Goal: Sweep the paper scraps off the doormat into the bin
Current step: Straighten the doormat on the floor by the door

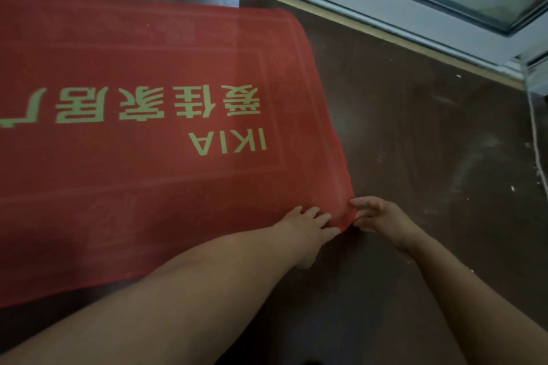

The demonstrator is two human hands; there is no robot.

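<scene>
Thin red rectangular doormat with pale green letters, flat on the dark brown shiny floor, filling the left side of the view. Letters upside down from here.

Left hand on top of the mat, close to its near right corner. Fingers straight and spread a little, pressing down.

Right hand just beside it, out over the floor, pinching that same corner between thumb and fingers. Corner bunched up a bit between the two hands. Both bare arms reaching in from the bottom.

Tiny white scraps dotted on the floor to the right, well apart from the mat. Thin white cord running down the right edge. Pale door frame with glass along the top right, near the far side of the mat.
</scene>
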